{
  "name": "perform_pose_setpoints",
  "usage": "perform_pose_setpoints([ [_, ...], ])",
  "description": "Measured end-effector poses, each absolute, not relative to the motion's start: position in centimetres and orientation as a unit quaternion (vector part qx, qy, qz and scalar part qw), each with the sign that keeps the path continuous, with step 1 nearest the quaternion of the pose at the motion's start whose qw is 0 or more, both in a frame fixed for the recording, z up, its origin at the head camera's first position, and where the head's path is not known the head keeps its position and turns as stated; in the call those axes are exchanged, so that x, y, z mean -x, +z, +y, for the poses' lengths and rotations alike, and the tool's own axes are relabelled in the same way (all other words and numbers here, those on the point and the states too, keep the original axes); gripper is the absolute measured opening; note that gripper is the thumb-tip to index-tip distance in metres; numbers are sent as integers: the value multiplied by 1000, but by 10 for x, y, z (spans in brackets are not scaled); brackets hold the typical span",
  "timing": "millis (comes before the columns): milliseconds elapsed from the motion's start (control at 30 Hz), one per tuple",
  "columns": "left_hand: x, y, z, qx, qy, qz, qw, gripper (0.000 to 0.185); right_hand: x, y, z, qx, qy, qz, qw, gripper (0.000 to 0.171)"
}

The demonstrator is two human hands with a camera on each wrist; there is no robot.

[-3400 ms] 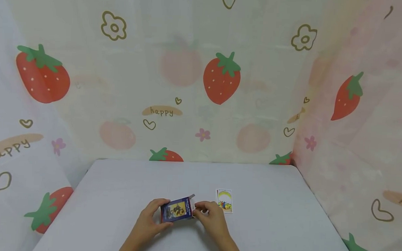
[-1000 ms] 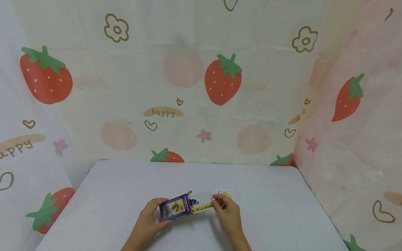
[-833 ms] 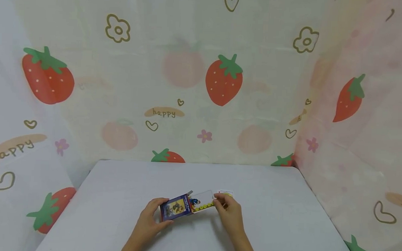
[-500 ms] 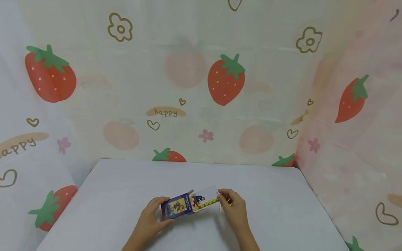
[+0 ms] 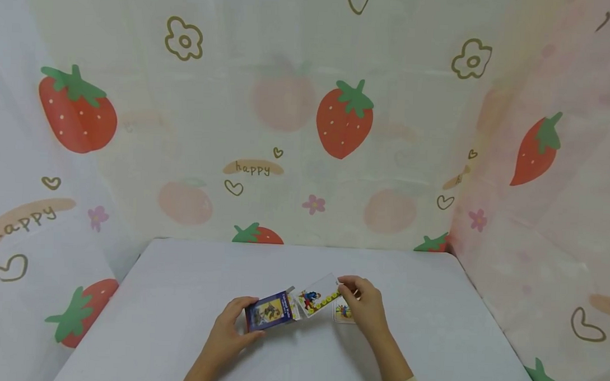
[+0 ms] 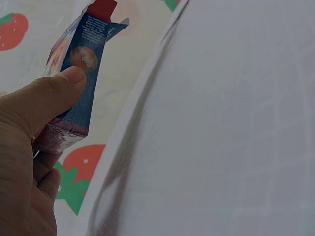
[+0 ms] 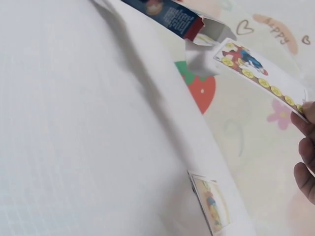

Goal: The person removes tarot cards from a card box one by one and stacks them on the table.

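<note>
The left hand (image 5: 227,334) grips the card box (image 5: 269,311), thumb on its near face and fingers behind, holding it just above the table (image 5: 180,298) near the front middle. The box's long axis runs left to right, with its open flap end pointing right. Just beside that mouth, the card (image 5: 320,297) is pinched at its far right corner by the right hand (image 5: 365,309). The card appears fully clear of the box, though the head view is too small to confirm this. Its long axis runs left to right, rising toward the right. A second card (image 5: 342,312) lies flat on the table below the right hand.

Risk: a corner pinch is weak, so the card could twist, bend or drop. A slack left-hand grip could let the box tip and spill its contents.
</note>
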State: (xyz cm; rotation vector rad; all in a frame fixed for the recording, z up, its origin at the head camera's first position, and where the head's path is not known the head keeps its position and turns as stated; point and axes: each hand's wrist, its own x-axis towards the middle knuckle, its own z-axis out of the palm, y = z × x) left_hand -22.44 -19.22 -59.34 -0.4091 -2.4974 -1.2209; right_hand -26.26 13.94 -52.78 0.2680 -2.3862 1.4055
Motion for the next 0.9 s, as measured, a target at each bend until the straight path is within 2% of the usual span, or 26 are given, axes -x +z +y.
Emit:
perform_pose_setpoints([
  [133, 225, -594, -192, 151, -424, -875, 180, 78, 267, -522, 145, -105, 487, -850, 170, 12],
  [400, 223, -593, -192, 133, -438, -876, 151, 76, 278, -509, 157, -124, 465, -862, 159, 13],
  [900, 224, -596, -193, 135, -449, -871, 147, 79, 299, -498, 174, -131, 424, -890, 105, 14],
])
